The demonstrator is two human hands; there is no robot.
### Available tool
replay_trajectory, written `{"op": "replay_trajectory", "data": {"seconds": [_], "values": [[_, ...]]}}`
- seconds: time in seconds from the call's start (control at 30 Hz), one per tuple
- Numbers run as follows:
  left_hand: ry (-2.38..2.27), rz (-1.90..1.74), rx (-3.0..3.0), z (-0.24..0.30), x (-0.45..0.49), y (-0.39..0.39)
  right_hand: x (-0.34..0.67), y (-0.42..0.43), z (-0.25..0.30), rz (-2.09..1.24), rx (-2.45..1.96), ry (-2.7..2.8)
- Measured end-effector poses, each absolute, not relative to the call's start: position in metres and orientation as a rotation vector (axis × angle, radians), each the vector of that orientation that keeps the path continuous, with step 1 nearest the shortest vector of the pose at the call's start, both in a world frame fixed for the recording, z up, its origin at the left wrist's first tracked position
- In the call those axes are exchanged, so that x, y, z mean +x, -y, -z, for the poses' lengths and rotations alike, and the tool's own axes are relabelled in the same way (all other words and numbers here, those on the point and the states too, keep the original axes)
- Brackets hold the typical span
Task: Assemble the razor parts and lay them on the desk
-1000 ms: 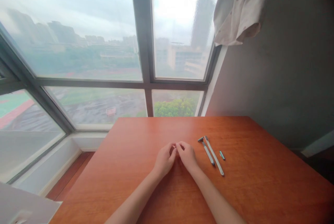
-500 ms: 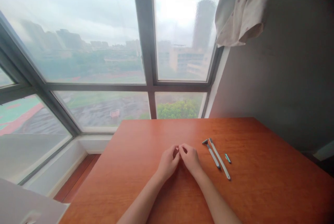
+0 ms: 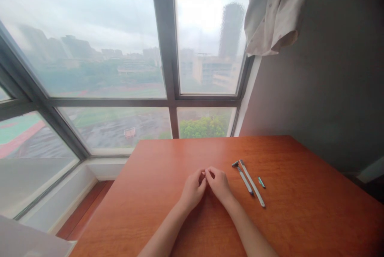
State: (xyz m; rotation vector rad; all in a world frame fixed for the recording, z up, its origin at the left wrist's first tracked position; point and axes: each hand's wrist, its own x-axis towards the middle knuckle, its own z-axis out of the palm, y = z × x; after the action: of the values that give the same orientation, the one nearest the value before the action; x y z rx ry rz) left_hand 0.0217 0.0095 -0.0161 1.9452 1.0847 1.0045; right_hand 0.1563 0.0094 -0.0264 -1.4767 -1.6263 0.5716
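Observation:
My left hand (image 3: 193,188) and my right hand (image 3: 218,185) meet at the fingertips above the middle of the wooden table (image 3: 162,177). Thumbs and fingers of both are curled into a pinch, and whatever may be between them is hidden or too small to name. To the right of my right hand lies a razor (image 3: 244,179) with a grey handle, its head at the far end. Close beside it is a long, pale toothbrush (image 3: 253,185). A small green and white piece (image 3: 261,182), its kind unclear, lies just right of the toothbrush.
Large windows (image 3: 171,103) with dark frames rise behind the table's far edge. At the upper right hangs a pale spotted garment (image 3: 271,17) in front of a grey wall (image 3: 324,81). A white ledge (image 3: 108,168) runs low on the left.
The view has shifted slightly. Both hands keep their fingertips together, with only a small change in the fingers. The razor, toothbrush and small piece lie as before.

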Motion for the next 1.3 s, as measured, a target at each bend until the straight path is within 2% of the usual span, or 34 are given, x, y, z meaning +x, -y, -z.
{"op": "replay_trajectory", "data": {"seconds": [1.3], "values": [[-1.076, -1.012, 1.942, 0.0159, 0.0219, -0.0082, 0.1578, -0.009, 0.0237, -0.595, -1.453, 1.649]]}}
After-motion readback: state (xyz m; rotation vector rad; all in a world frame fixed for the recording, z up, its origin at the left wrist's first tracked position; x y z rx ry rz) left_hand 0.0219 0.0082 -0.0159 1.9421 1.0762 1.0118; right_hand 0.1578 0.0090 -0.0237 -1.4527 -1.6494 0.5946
